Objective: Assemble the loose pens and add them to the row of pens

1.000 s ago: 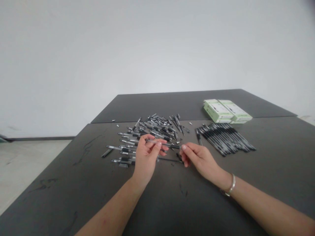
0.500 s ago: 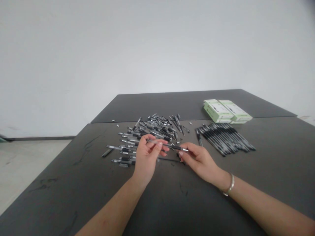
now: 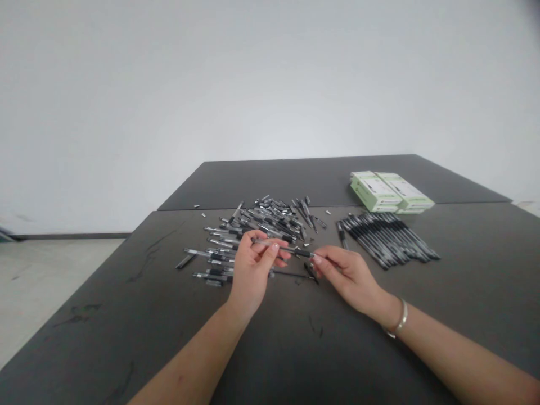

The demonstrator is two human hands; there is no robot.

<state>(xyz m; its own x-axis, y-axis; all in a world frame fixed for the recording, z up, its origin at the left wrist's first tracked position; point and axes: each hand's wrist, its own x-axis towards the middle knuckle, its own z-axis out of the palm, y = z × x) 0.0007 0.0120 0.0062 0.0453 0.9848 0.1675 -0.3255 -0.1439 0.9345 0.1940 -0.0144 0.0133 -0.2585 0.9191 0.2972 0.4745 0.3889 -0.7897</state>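
My left hand (image 3: 253,264) pinches the clear barrel of a gel pen (image 3: 291,249) between thumb and fingers, and the pen points right. At its tip end, the thumb and forefinger of my right hand (image 3: 340,270) are closed on the metal tip, which they mostly hide. The pen has a black rubber grip. Beneath the hands a thin dark refill (image 3: 291,274) lies on the table, with a small black pen part (image 3: 311,272) by my right fingers. Behind my left hand spreads a loose pile of pens and pen parts (image 3: 270,218).
To the right, a neat row of assembled-looking pens (image 3: 388,239) lies side by side, with one pen (image 3: 342,235) at its left. Green and white boxes (image 3: 392,192) are stacked behind it. Small metal tips (image 3: 203,215) are scattered on the dark table (image 3: 270,349).
My right hand let go of the pen's tip half a second ago, leaving it bare, and now pinches it again. My left hand has kept its hold on the pen.
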